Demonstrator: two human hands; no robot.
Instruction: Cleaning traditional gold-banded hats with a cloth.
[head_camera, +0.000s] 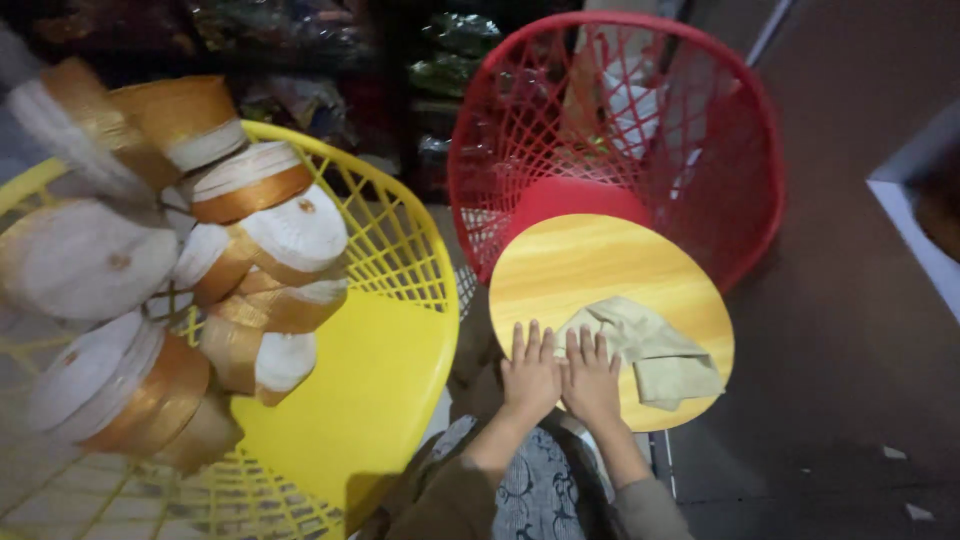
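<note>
Both my hands lie flat, palms down, side by side on a small round wooden board resting on my lap. My left hand presses on bare wood near the board's front edge. My right hand sits beside it, its fingers touching the edge of a crumpled beige cloth that lies on the right half of the board. Neither hand holds anything.
A yellow plastic mesh basket at the left holds several rolls of gold and white ribbon. A red mesh basket stands behind the board with white items inside. A white ledge runs along the right over the dark floor.
</note>
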